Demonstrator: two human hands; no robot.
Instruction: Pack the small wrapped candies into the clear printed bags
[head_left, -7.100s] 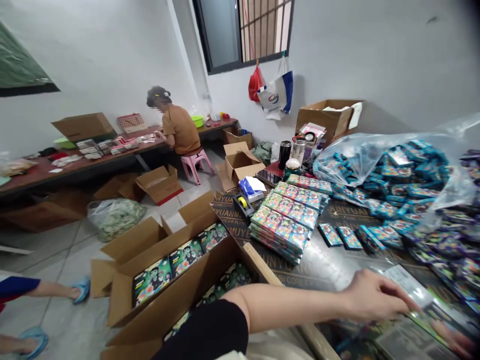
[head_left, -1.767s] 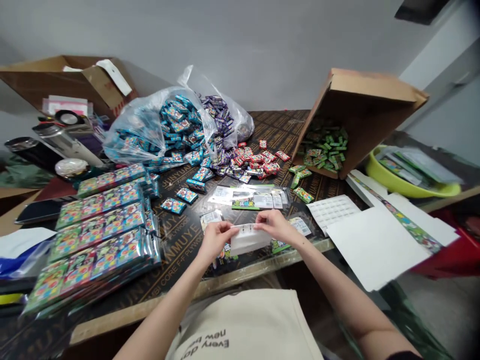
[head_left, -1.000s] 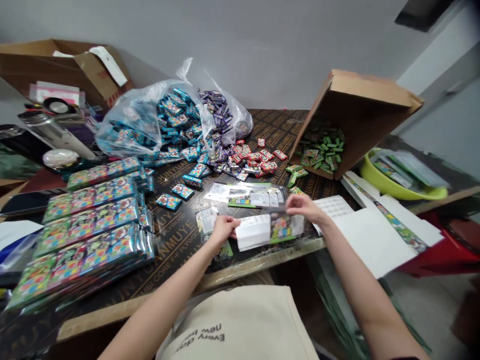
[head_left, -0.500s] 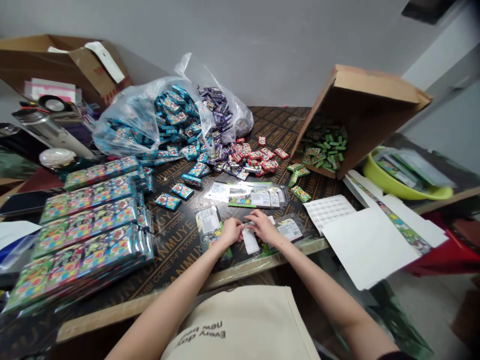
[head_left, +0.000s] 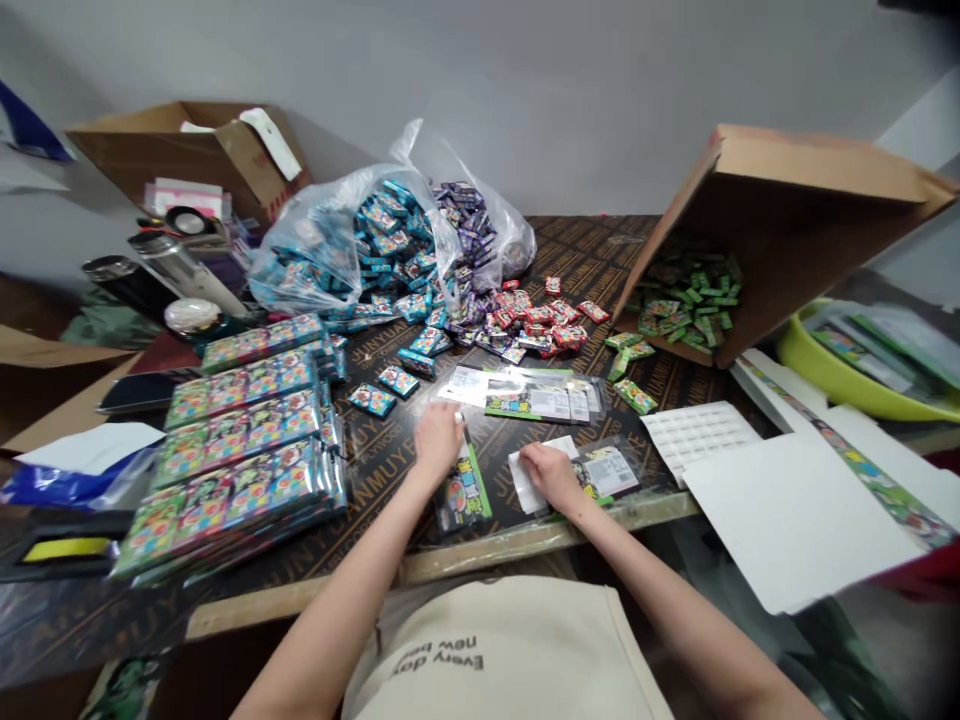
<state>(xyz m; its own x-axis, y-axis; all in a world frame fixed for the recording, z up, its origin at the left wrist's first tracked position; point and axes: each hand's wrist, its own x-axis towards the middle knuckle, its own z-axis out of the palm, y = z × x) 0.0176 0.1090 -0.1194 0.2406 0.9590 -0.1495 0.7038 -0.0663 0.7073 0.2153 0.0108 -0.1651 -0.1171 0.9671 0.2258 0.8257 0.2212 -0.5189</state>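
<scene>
My left hand [head_left: 439, 438] presses flat on a packet [head_left: 463, 495], right hand [head_left: 551, 472] fingers pinch a white slip [head_left: 525, 478]; tipped box [head_left: 780, 230] far right holds green packs [head_left: 686, 300].

The left hand [head_left: 439, 437] is covering the top of a clear sleeve with a green card [head_left: 463, 495], so whether the fingers are pinching it or just pressing on it is not showing. The right hand [head_left: 550, 470] is lying over a white slip [head_left: 525, 478], hiding its right part and any grip. At 3 o'clock the yellow basin [head_left: 847, 382] is running off the frame edge, and its contents are blurring. The tipped cardboard box [head_left: 795, 210] is shading the green packets [head_left: 686, 305] inside, too small to read. At 9 o'clock a black and yellow object [head_left: 64, 552] is blurring beyond telling.
</scene>
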